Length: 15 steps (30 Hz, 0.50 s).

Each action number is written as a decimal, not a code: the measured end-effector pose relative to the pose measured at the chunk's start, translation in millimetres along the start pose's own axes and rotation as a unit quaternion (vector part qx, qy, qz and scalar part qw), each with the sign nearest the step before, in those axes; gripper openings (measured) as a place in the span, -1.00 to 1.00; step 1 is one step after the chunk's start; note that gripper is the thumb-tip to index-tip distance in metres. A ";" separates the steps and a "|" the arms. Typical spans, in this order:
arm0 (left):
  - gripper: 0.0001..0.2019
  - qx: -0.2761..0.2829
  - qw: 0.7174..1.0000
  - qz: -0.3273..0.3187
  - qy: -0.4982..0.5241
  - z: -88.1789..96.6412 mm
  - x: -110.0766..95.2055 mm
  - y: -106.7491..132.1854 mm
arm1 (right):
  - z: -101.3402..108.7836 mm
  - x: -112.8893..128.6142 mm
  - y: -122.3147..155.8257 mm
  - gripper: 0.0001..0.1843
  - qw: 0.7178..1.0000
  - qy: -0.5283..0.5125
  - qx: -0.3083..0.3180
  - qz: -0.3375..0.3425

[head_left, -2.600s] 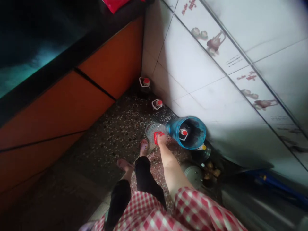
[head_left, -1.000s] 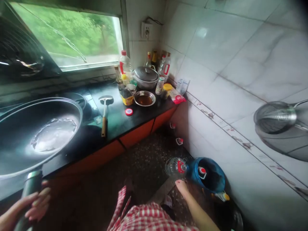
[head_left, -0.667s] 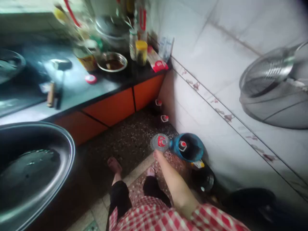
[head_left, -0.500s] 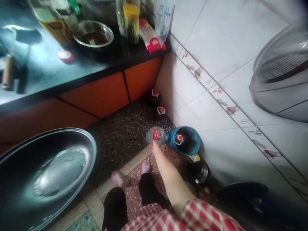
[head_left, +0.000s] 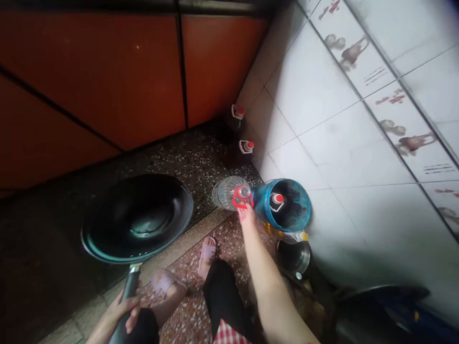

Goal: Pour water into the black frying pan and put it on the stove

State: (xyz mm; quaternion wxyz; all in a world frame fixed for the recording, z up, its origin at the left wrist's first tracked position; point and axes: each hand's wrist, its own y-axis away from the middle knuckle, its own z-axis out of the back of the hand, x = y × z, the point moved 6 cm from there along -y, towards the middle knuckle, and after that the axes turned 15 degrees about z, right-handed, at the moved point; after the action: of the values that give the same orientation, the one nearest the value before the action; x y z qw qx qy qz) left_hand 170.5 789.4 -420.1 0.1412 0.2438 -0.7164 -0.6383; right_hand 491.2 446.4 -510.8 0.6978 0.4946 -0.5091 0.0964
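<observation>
Speckled dark terrazzo floor (head_left: 179, 157) runs to orange cabinet doors (head_left: 107, 71) at the far side and a white tiled wall (head_left: 322, 119) on the right. Low at the near left, the left hand (head_left: 124, 310) is wrapped tight around the black handle of a dark round wok (head_left: 138, 217), held just above the floor. The right hand (head_left: 245, 212) reaches down, fingers at the red carry handle of a clear plastic jug with a red cap (head_left: 231, 193), which stands on the floor touching a blue plastic bucket (head_left: 287, 205); whether the fingers are closed on it I cannot tell. The step in hand looks like taking hold of the jug; lifting it calls for a firm hook through the handle.
</observation>
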 end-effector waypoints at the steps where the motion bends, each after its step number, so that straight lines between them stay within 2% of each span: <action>1: -0.43 0.007 1.000 0.001 -0.011 2.2 -1.1 -17.7 | 10.2 11.1 -8.1 -0.88 1.000 0.002 0.005 0.027; 2: -0.40 0.017 1.000 0.001 -0.021 4.3 -2.6 -36.4 | 15.8 22.1 -16.9 -0.88 0.999 0.003 0.013 0.052; 4: -0.38 0.037 0.999 -0.003 -0.038 9.2 -7.9 -75.8 | 13.3 41.2 -33.8 -0.84 0.994 0.006 0.040 0.098; 7: -0.39 0.051 0.997 -0.019 -0.054 21.4 -21.6 -135.7 | -10.9 52.7 -46.2 -0.90 0.984 0.020 0.101 0.143; 11: -0.45 0.089 0.992 -0.039 -0.082 49.2 -40.3 -205.3 | -36.9 43.3 -32.6 -0.92 0.970 0.042 0.164 0.172; 15: -0.48 0.104 0.989 -0.051 -0.091 88.7 -49.8 -257.5 | -57.8 25.9 -0.7 -0.81 0.955 0.058 0.229 0.181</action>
State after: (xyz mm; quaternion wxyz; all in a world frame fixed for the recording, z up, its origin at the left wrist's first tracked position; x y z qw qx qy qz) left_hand 210.4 873.7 -680.8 0.0167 0.2338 -0.7756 -0.5861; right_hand 539.2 482.0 -489.9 0.5650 0.5343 -0.5130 0.3635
